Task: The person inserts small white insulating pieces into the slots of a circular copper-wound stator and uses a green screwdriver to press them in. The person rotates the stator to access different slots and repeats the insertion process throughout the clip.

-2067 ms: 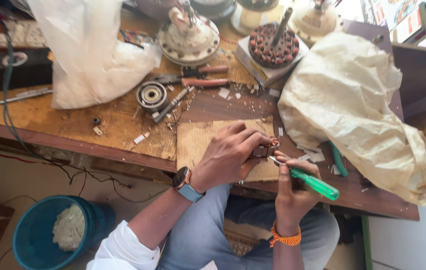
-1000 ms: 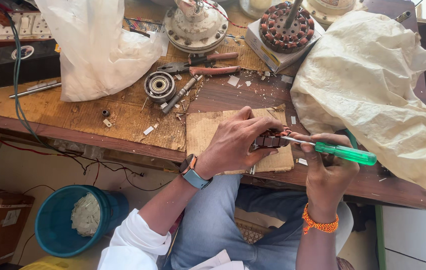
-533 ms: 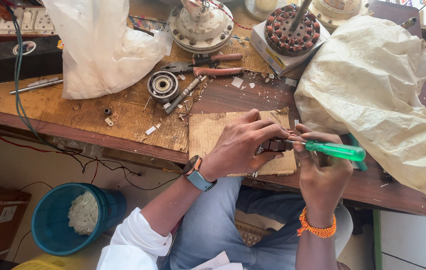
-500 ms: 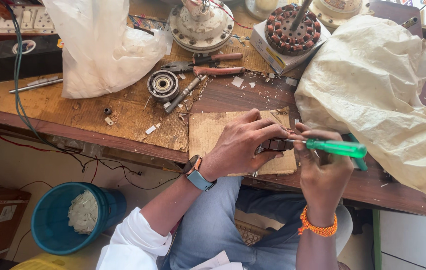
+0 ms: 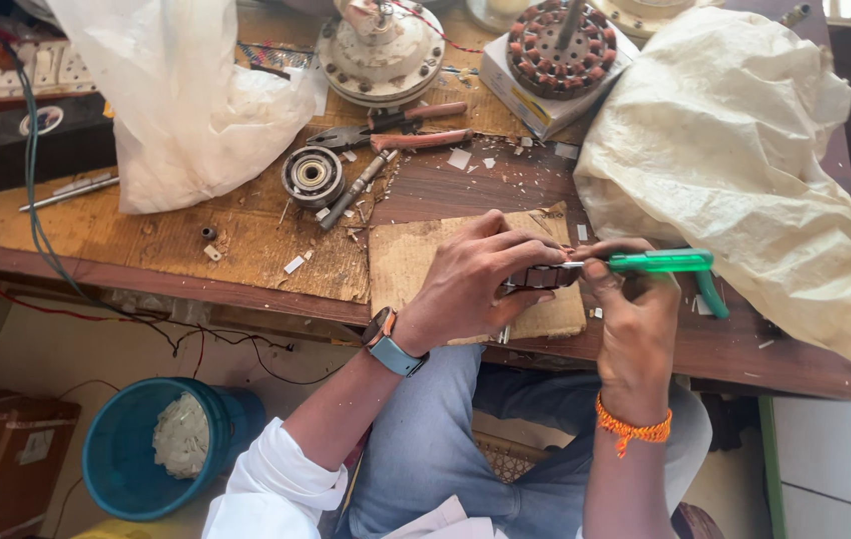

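- The left hand was curled over a small dark slotted metal part, fingers closed around it, pinning it on a piece of cardboard at the near edge of the workbench.
- The right hand was closed around a green-handled screwdriver, the thumb pressed on the handle and the thin shaft lying almost level, its tip at the right end of the part.
- The step in hand looked like prying or scraping at the part's slots with the tip — most of the part was hidden under the fingers, so I could not tell how far the work had gone.
- The next move would call for a firm hold from the left hand and a short, controlled push along the shaft; the tip pointed toward the left fingers, so a slip could catch them.
- Farther back on the bench lay a round bearing, red-handled pliers and a wound motor stator on a box, with a white plastic bag to the left and a cream sack to the right.
- A blue bucket stood on the floor below the bench.
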Demonstrator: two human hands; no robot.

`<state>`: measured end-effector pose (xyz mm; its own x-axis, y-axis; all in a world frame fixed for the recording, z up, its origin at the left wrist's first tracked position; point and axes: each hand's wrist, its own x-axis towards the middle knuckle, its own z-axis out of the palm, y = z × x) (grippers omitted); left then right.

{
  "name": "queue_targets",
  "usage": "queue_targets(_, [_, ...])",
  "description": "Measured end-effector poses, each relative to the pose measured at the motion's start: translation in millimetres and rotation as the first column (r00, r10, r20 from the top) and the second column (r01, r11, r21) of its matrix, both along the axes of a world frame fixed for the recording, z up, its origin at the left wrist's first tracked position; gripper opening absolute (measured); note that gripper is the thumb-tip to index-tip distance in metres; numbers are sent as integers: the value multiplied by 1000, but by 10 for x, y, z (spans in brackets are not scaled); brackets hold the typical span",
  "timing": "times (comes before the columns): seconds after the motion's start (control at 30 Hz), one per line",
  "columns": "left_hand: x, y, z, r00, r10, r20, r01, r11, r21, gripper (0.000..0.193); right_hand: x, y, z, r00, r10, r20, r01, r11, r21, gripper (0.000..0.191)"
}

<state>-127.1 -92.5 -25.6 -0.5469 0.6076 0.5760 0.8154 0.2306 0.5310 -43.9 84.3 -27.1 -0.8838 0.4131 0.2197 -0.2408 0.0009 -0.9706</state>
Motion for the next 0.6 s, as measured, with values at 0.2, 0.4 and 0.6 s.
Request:
queue_targets(0.2, [43,-53,32,994,-110,-22,109,992,-58,56,127,36,-16,999,30,-40,-35,991,-133,11])
queue_targets(0.4, [74,-140,117,978,-207,-15,205,974,-99,64,388,-91,-58,973,-54,-226,-6,967,-254,14])
queue_targets(0.6, [143,-150,169,984,-175,-36,170,979,-112,61,468,-292,-118,979,-92,-183,107,991,74,17])
